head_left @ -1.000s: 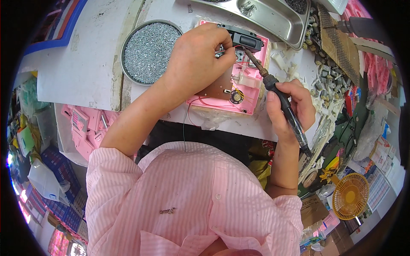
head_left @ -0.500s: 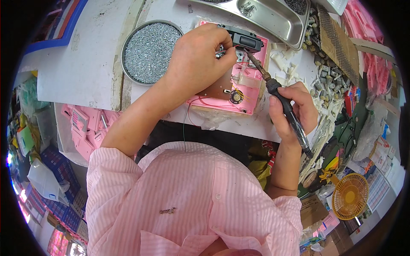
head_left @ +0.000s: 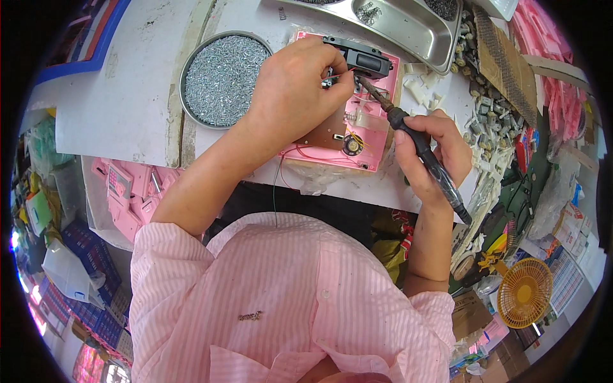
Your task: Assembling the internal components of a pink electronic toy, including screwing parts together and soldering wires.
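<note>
My right hand (head_left: 438,153) is wrapped round a soldering iron (head_left: 418,143) with a black handle. The iron's tip points up and left, close to the fingers of my left hand (head_left: 300,86). Those fingers are pinched on a thin red wire (head_left: 343,75) beside a black plastic part (head_left: 370,62). Beneath lies a pink plastic housing (head_left: 377,153) with a brown circuit board (head_left: 325,133), a small round speaker (head_left: 352,144) and loose wires. The left hand hides part of the board and the spot under its fingertips.
Left of the housing stands a round metal dish (head_left: 223,80) full of small screws. A steel tray (head_left: 415,32) with springs sits behind. White plastic pieces and small metal parts (head_left: 488,118) are heaped at the right. A bin of pink parts (head_left: 131,191) is at the lower left.
The soldering iron has shifted slightly left and up with my right hand, its tip now nearer the left fingertips. My left hand has stayed nearly still, pinching the wire.
</note>
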